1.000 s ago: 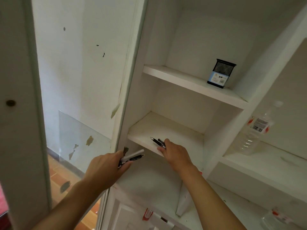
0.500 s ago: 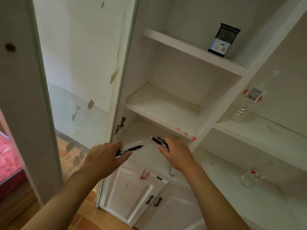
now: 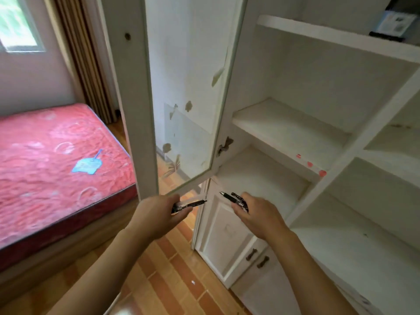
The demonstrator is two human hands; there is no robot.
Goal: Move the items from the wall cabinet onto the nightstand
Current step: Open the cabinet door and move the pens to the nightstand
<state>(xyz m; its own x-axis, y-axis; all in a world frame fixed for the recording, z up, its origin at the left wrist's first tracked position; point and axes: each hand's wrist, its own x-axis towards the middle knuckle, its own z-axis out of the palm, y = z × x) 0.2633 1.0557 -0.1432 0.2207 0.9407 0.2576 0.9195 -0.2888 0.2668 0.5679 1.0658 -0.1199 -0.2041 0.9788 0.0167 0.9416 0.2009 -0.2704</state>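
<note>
My left hand point(image 3: 156, 212) grips a black pen point(image 3: 193, 204) together with a white one, their tips pointing right. My right hand point(image 3: 256, 214) holds two black pens point(image 3: 234, 198) that point up and to the left. Both hands hover in front of the white wall cabinet point(image 3: 318, 173), below its open glass door point(image 3: 181, 110) and above the floor. A black mesh pen holder point(image 3: 393, 23) with a blue label stands on the top shelf at the upper right edge, partly cut off. The nightstand is not in view.
A bed with a red mattress point(image 3: 56, 155) lies at the left, with a blue fly swatter point(image 3: 87, 164) on it. Brown curtains point(image 3: 84, 60) hang beside a window. Lower cabinet doors with dark handles point(image 3: 256, 258) sit below the shelves. The floor is orange tile.
Both hands have drawn back from the shelf and come down, each still holding its pens. The view has swung left and down, bringing the bed and window into sight.
</note>
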